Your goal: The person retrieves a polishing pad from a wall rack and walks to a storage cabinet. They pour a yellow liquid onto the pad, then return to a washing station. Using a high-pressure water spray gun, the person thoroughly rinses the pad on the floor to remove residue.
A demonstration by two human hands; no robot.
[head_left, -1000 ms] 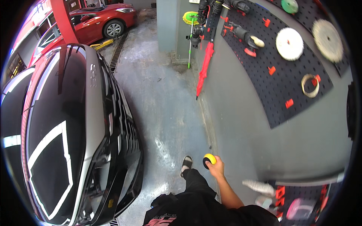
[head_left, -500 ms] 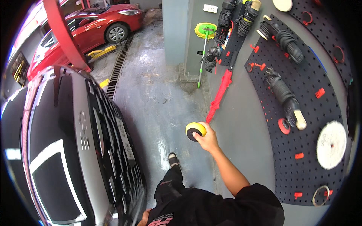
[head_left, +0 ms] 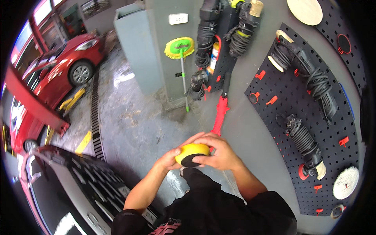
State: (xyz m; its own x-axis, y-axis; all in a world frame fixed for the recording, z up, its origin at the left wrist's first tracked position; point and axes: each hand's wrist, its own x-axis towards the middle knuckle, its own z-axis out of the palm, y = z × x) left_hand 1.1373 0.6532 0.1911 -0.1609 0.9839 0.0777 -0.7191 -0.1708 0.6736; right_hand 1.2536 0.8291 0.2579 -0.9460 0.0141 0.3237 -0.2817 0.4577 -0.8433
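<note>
A round yellow foam polishing pad [head_left: 191, 149] with a flat black back is held in front of my body at about waist height. My left hand [head_left: 170, 158] grips its left edge, thumb on the yellow rim. My right hand [head_left: 219, 152] closes round the right side, with the thumb against the black face. The far fingers of both hands meet behind the pad and are partly hidden. Just beyond my right hand hangs a folded red umbrella [head_left: 221, 113], its lower end covered by the hand.
On the right wall, a black pegboard [head_left: 270, 84] carries corded polishers [head_left: 303, 141] and a white wool pad [head_left: 346, 183]. A green-yellow mop [head_left: 182, 74] leans by a grey pillar. To the left stand a dark car [head_left: 58, 188] and a red car [head_left: 58, 66] beside a red lift post [head_left: 35, 100].
My left hand has come up from low beside my body and taken hold of the pad along with my right. The view has turned to the left, and the pad is nearer my body.
</note>
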